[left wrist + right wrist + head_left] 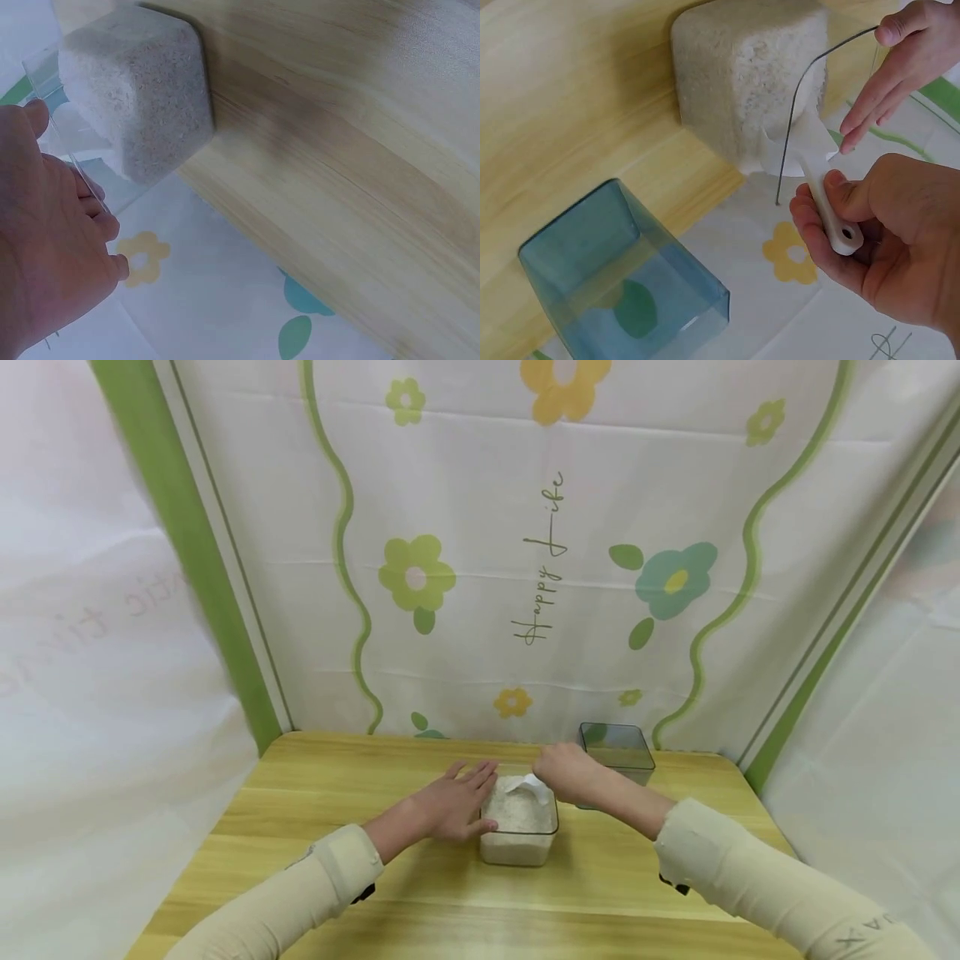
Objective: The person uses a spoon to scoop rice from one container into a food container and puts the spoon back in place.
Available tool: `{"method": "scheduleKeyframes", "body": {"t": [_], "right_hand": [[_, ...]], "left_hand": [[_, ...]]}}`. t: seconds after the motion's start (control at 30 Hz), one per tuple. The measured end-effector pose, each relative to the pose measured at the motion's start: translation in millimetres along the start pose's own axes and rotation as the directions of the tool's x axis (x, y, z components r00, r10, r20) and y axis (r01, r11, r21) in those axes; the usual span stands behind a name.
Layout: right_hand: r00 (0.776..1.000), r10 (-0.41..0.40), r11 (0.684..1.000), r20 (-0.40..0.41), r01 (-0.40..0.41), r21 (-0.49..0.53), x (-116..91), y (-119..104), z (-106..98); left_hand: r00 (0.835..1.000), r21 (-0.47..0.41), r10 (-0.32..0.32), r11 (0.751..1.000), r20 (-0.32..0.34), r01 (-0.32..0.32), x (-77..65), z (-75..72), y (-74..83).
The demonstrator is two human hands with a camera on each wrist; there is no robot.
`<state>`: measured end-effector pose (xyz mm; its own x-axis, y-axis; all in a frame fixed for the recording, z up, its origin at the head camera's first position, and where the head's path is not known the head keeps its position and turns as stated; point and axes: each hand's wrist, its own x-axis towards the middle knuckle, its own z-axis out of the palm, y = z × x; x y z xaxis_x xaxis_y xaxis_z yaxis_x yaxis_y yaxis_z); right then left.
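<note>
Right hand [900, 232] grips a plain white scoop [816, 184], holed handle; left hand [457, 803] kinda loose on the clear tub [519, 850] of pale grains [517, 810].

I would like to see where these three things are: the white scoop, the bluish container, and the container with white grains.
White scoop [823, 206]: right wrist view, on its handle.
Bluish container [681, 264]: right wrist view, on its side wall.
Container with white grains [517, 850]: head view, on its near wall.

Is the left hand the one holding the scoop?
No, the right hand grips the white scoop by its handle, while the left hand touches the clear box.
</note>
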<state>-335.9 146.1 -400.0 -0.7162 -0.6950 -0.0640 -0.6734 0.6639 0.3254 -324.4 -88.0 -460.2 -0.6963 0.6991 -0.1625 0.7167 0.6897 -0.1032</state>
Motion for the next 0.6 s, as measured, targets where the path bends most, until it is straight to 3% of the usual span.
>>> {"method": "scheduleKeyframes", "body": {"t": [0.17,0.27,0.43,0.6], "right_hand": [[0.999,0.004,0.988,0.039,-0.01,0.156,4.1,-0.8,9.2],[0.996,0.011,0.958,0.094,-0.038,0.286,6.3,1.5,11.5],[0.982,0.011,0.843,0.189,-0.11,0.526,5.0,12.6,15.6],[0.978,-0.014,0.708,0.206,-0.135,0.693,-0.2,24.6,22.5]], "left_hand": [[1.0,-0.004,-0.005,1.0,-0.014,0.005,-0.5,2.2,1.0],[1.0,0.004,-0.014,1.0,-0.015,0.014,-0.8,2.0,1.6],[1.0,0.023,-0.016,1.0,-0.01,0.016,-0.4,-0.5,2.9],[1.0,0.016,-0.023,1.0,0.002,0.023,-1.3,-1.0,3.1]]}}
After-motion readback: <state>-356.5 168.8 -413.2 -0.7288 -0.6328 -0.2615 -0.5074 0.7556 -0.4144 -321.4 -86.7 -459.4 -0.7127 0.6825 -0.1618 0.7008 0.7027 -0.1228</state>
